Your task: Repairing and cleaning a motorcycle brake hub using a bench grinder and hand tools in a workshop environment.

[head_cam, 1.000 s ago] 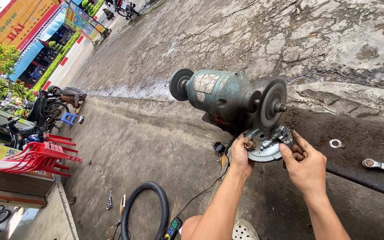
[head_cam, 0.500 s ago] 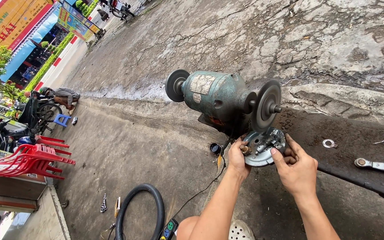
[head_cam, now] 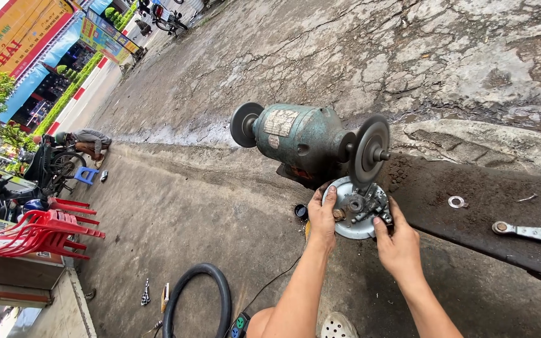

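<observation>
Right below the grinder's near wheel, a round metal disc (head_cam: 350, 216) with a cluster of small dark parts bolted to its face is held up in both hands, its top edge just under the grinding wheel (head_cam: 369, 149), though whether the two touch cannot be told. The left hand (head_cam: 322, 218) is curled around the disc's left rim, thumb on the face and fingers behind. The right hand (head_cam: 398, 241) grips the lower right rim, with its fingertips pressed on the dark parts near the disc's middle. Both hands are closed on the disc. The bench grinder (head_cam: 302, 141) itself is a worn green motor sitting on the cracked concrete ground (head_cam: 446, 56), with a second wheel (head_cam: 245, 124) at its far end. To the right, on a dark greasy patch, lie a small metal ring (head_cam: 456, 201) and, further out, a wrench (head_cam: 532, 232). Just left of the left hand sits a small dark cap (head_cam: 300, 211). Nearer the person, a black rubber tube (head_cam: 196, 300) curves on the ground, with a thin cable (head_cam: 270, 280) running beside it. Well away on the left stand stacked red plastic chairs (head_cam: 45, 231), a blue stool (head_cam: 86, 175), and another person crouched over a bicycle wheel (head_cam: 67, 164).
</observation>
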